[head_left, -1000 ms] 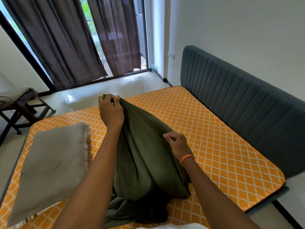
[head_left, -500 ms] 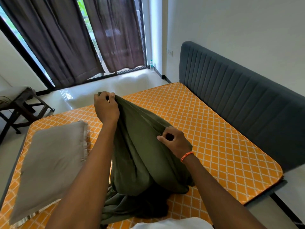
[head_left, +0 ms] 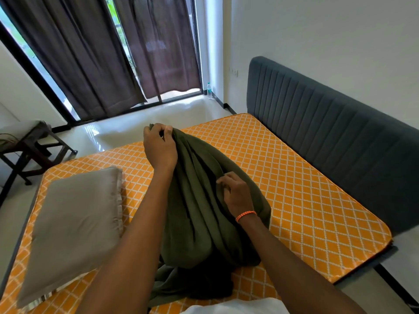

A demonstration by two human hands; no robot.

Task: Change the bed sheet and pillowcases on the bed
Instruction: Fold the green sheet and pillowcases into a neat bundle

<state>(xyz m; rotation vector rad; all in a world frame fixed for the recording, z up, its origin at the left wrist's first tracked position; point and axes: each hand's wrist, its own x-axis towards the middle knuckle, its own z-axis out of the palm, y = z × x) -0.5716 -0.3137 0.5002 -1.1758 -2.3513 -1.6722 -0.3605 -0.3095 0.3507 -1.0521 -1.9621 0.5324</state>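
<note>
The left hand point(head_left: 159, 149) pinches the top edge of an olive-green sheet point(head_left: 199, 214), lifting it above the bare orange-patterned mattress point(head_left: 294, 189). The right hand point(head_left: 235, 193) is lower and apart from the left, its fingers curled into a fold of the same cloth. The sheet's lower bunch rests on the mattress near the person. A grey pillow point(head_left: 72, 225) lies to the left, reaching the mattress's left edge. Bare mattress stretches to the right as far as the dark padded headboard point(head_left: 328, 128). Beyond the far edge lie glossy floor point(head_left: 140, 123) and brown curtains point(head_left: 90, 53).
</note>
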